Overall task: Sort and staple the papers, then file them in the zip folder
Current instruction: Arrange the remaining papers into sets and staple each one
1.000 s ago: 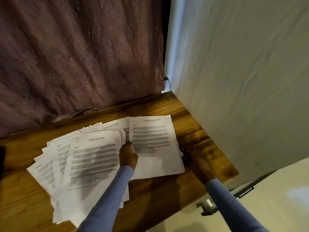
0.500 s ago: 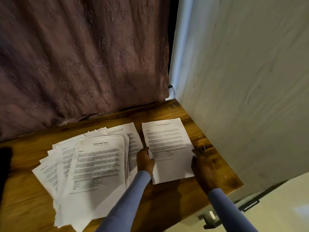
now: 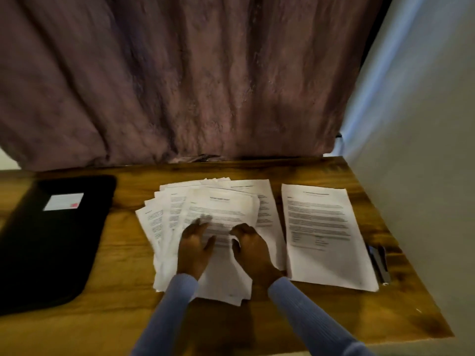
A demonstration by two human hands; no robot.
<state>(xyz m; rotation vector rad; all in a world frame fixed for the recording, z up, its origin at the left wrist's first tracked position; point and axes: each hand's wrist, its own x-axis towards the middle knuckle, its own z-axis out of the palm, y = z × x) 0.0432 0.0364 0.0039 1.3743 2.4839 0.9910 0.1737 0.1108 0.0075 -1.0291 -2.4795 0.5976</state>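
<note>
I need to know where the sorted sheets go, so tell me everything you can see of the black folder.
The folder is black, flat and rectangular with rounded corners, and looks like soft matte fabric or plastic. It lies on the wooden table at the left, apart from the fanned papers. A white label with a small red mark sits near its far end. It looks closed; no zip detail shows. Neither hand touches it.

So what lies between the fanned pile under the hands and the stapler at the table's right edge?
In the head view, a separate printed sheet lies flat between the fanned pile and the stapler, with a narrow strip of bare wooden table on each side.
</note>
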